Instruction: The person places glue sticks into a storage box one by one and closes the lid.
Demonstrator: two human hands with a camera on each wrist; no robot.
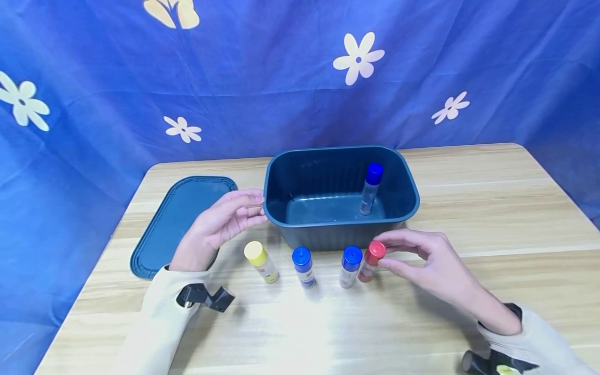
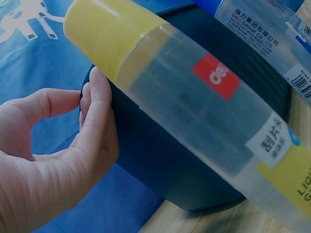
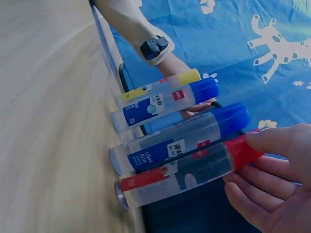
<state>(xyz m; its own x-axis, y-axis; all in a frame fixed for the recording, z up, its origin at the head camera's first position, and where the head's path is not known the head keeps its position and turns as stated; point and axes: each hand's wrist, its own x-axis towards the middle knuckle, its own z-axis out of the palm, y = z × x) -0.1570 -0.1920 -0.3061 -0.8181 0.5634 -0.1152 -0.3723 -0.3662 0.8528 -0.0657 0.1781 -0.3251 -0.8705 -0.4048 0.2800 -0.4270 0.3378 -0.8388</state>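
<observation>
My right hand (image 1: 428, 260) pinches the red cap of a liquid glue bottle (image 3: 180, 174), which stands upright on the table in front of a dark teal plastic bin (image 1: 337, 237). At the bin's left end, my left hand (image 1: 220, 224) holds the rim between thumb and fingers. Beside the red-capped bottle stands a blue-capped glue bottle (image 1: 349, 268). Another blue-capped glue bottle (image 1: 304, 268) is farther left, then a yellow-capped one (image 1: 263, 263). Inside the bin, one more blue-capped glue bottle (image 1: 370, 190) stands upright near the right side.
A dark teal lid (image 1: 175, 224) lies flat on the left of the wooden table (image 1: 497, 208), partly behind the left hand. Blue cloth (image 1: 272, 78) with white flowers hangs behind the table. Both wrists carry small black cameras.
</observation>
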